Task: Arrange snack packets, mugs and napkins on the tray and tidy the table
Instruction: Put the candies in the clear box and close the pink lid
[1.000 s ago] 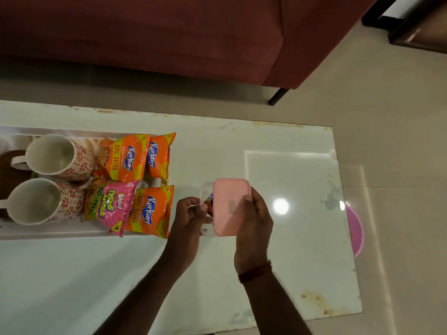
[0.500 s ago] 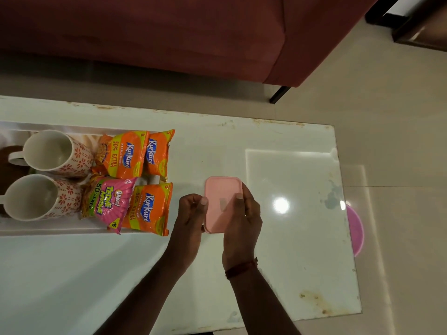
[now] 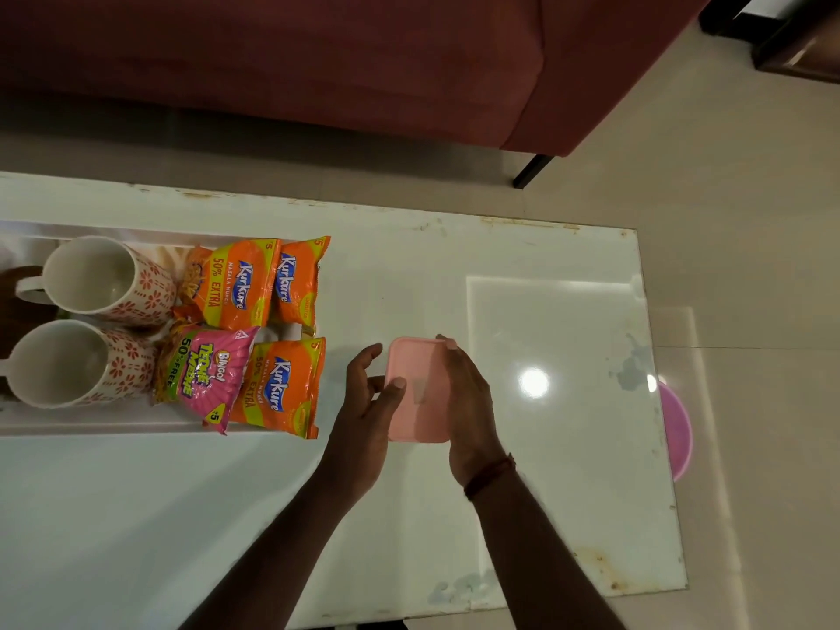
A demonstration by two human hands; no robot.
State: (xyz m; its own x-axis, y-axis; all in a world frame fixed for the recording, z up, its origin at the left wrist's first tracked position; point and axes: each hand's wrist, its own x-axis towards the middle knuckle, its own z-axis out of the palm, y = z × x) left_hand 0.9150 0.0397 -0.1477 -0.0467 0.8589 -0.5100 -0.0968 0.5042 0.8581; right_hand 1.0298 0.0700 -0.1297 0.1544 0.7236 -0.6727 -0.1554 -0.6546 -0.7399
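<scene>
A small box with a pink lid lies on the white table, right of the tray. My right hand lies over its right edge and grips it. My left hand is at the box's left side, thumb tip resting on the lid and fingers loosely curled beside it. The white tray on the left holds two floral mugs, three orange Kurkure packets and a pink Bingo packet. No napkins are visible.
A dark red sofa runs along the far side of the table, one black leg on the tiled floor. A pink round object shows on the floor past the table's right edge. A brown object sits at the tray's far left.
The pink lid, earlier raised off a clear box with a packet inside, now sits flat over it. My left hand has loosened from pinching to a thumb touch; the right hand slid along the right edge.
</scene>
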